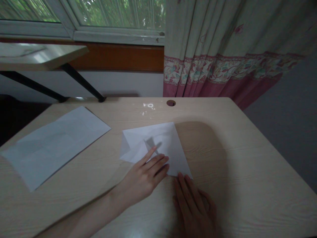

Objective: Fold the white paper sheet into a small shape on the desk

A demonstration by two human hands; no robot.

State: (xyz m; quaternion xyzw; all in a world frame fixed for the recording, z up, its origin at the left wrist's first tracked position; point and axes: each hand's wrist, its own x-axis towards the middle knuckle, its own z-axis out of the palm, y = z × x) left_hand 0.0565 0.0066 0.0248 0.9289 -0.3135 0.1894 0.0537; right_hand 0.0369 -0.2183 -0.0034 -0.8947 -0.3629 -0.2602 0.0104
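Observation:
A white sheet of paper [168, 142], partly folded, lies flat on the desk in front of me. Its left end has slanted creases and a small folded flap. Across its lower middle rests my left hand [148, 172], fingers stretched out and pressing on the sheet. My right hand [193, 201] lies flat at the lower right edge, its fingertips touching the paper near the corner. Neither hand is wrapped round anything. The part of the paper under the left fingers is hidden.
Another white sheet [61, 142] lies on the left of the wooden desk [247, 172]. A raised shelf [39, 54] on black legs stands at the back left. A round cable hole [171, 103] sits near the back edge. Behind are a window and a floral curtain [210, 69].

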